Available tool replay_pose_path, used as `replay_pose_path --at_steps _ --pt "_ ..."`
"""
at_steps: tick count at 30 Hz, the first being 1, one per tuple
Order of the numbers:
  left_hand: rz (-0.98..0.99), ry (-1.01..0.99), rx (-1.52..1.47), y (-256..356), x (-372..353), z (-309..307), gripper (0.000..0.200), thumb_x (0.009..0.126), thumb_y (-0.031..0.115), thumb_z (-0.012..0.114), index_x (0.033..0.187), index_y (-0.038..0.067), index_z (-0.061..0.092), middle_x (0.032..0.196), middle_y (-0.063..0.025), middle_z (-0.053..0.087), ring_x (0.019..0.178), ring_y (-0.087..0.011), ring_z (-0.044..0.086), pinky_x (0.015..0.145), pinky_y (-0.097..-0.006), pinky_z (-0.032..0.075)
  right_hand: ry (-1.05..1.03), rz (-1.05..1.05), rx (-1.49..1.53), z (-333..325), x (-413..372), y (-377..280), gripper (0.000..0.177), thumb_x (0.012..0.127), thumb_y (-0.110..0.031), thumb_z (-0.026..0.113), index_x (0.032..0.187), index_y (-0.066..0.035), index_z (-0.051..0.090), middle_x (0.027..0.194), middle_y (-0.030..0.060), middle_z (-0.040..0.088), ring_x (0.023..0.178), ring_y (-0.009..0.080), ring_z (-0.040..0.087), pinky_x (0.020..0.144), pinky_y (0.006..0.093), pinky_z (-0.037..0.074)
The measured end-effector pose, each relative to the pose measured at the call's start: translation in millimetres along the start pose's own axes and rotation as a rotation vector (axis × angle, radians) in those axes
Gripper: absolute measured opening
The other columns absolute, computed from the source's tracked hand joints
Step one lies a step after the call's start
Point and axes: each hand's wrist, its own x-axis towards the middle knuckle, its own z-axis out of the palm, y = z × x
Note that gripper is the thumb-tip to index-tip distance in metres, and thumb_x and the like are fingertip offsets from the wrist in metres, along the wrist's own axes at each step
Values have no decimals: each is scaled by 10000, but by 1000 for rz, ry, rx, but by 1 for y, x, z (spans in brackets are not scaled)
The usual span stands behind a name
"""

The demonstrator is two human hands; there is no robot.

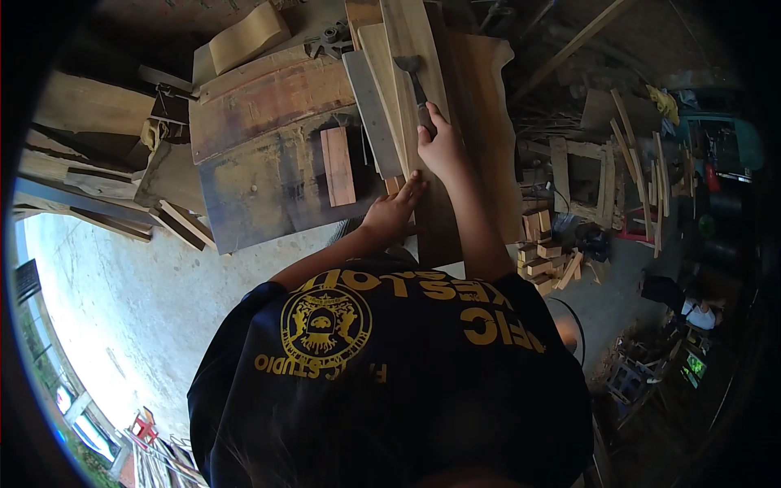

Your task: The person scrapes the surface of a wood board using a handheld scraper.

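Note:
My right hand [442,146] is closed around the handle of a putty knife [417,85] with a dark flared blade. The blade rests on a long pale wooden board [411,32], which runs away from me on the bench. My left hand [392,213] lies at the left edge of the boards near my body, fingers stretched and touching the wood, with no tool in it. Beside that board are another light plank [378,69] and a grey strip [366,106]. A wide brown slab with a wavy edge [488,122] lies on the right.
Left of the boards, a stained worktop [268,183] carries a small reddish wood block [338,167]. Metal clamp-like parts [332,39] sit at its back. Cut wood blocks [545,256] are piled at the right on the concrete floor [146,293]. Another person [700,313] is at far right.

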Motion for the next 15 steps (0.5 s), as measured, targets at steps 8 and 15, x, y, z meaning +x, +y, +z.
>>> replay_pose_path --at_steps 8,15 --pt "-70 293 159 -25 27 -16 886 805 605 564 1471 120 237 1553 -86 142 1440 -310 77 1094 -625 121 -99 47 140 -36 -130 5 536 898 -168 521 1411 -135 369 1062 303 604 1002 445 590 849 432 486" --pt "-28 360 314 -57 62 -52 729 856 585 497 1432 166 341 1541 2 207 1442 -251 104 1071 -656 141 -94 131 159 -44 -124 -8 511 898 -167 525 1394 -135 402 1065 276 613 1016 440 580 847 441 481"
